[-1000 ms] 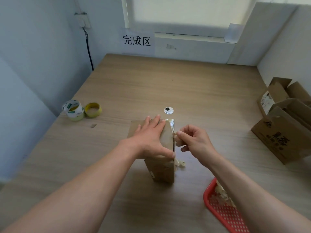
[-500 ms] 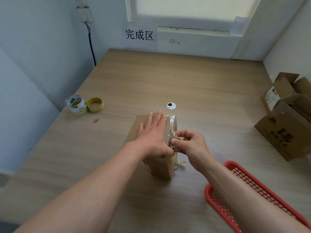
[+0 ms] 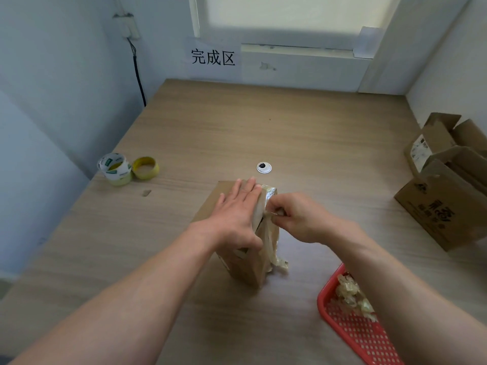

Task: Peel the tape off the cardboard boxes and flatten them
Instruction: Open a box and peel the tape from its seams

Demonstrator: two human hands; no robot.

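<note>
A small brown cardboard box [image 3: 249, 267] stands on the wooden table [image 3: 290, 127] in front of me. My left hand [image 3: 237, 217] lies flat on its top with straight fingers, pressing it down. My right hand [image 3: 297, 218] pinches a strip of clear tape [image 3: 270, 233] at the box's right top edge. The loosened tape hangs down the right side and ends in a crumpled bit [image 3: 280, 264] on the table. Shiny tape still covers the far end of the top edge [image 3: 270, 192].
Two tape rolls [image 3: 116, 168] [image 3: 145, 167] lie at the table's left edge. Opened cardboard boxes [image 3: 448, 201] stand at the right. A red basket [image 3: 350, 330] holding crumpled tape sits at the lower right. A small round cap [image 3: 264, 167] is set in the table beyond the box.
My right hand has shifted its pinch closer to the box's top edge, and the tape is peeled a little further. My left hand stays flat on top.
</note>
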